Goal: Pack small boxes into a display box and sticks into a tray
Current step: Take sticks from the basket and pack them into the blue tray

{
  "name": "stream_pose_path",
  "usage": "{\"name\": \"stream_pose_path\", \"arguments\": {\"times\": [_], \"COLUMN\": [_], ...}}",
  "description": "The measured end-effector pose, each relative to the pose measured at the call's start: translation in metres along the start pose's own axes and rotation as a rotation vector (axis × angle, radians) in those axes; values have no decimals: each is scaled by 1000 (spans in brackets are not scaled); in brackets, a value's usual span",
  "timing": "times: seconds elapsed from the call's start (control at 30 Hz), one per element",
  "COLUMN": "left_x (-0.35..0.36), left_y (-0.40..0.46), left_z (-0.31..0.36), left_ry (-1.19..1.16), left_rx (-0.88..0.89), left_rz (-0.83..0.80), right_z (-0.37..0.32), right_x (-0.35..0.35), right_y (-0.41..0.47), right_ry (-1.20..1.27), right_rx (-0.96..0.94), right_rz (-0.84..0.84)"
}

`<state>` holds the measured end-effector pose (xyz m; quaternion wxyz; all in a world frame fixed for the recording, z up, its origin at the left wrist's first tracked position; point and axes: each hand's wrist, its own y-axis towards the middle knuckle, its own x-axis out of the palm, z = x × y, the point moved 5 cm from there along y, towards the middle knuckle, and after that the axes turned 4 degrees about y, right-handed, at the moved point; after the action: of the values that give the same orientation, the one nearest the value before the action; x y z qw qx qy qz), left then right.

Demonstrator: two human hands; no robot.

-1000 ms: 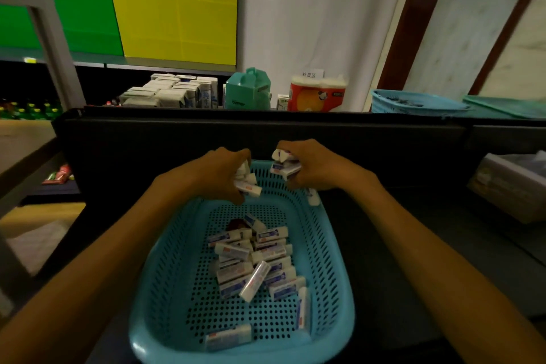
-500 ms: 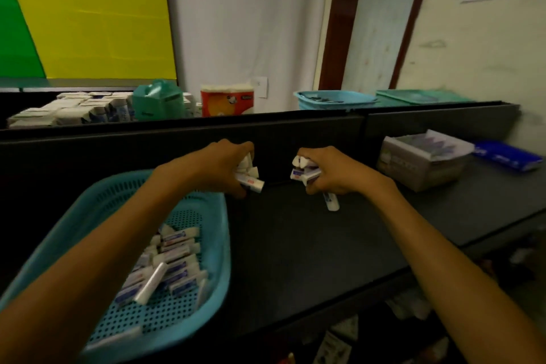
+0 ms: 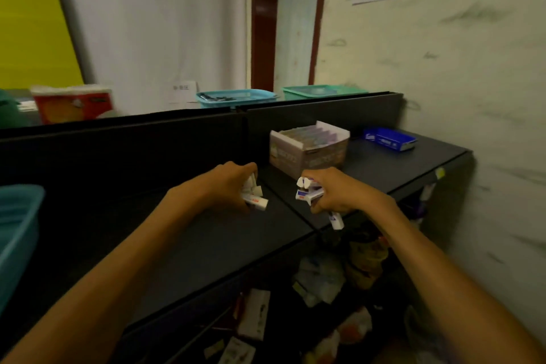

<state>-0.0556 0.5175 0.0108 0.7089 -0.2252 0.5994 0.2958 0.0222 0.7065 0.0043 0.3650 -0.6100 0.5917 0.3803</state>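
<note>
Both hands grip small boxes [image 3: 308, 193]; display box [image 3: 308, 148] holds packets.

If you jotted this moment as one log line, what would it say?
left hand: grips small boxes | right hand: grips small boxes | display box: open on shelf, beyond hands | phase: carrying

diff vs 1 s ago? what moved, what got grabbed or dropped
Both hands left the teal basket and travelled right along the dark shelf, toward the open display box; the basket now sits at the left edge of view. Nothing grabbed or let go: the left hand still grips its small boxes, the right hand still grips its own bunch. The display box itself is untouched.
</note>
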Motion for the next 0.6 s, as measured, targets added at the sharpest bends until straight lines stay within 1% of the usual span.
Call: {"name": "stream_pose_path", "arguments": {"times": [0.17, 0.3, 0.47, 0.6], "left_x": [24, 40, 63, 81], "left_y": [58, 105, 174, 234], "left_z": [63, 104, 145, 168], "left_ry": [2, -40, -67, -63], "left_rx": [98, 161, 249, 283], "left_rz": [-21, -39, -75, -89], "right_z": [80, 134, 203, 257], "right_x": [-31, -51, -70, -88], "right_y": [-27, -37, -35, -18], "right_ry": [15, 25, 33, 26], "right_rx": [128, 182, 255, 289], "right_rz": [16, 45, 54, 47]}}
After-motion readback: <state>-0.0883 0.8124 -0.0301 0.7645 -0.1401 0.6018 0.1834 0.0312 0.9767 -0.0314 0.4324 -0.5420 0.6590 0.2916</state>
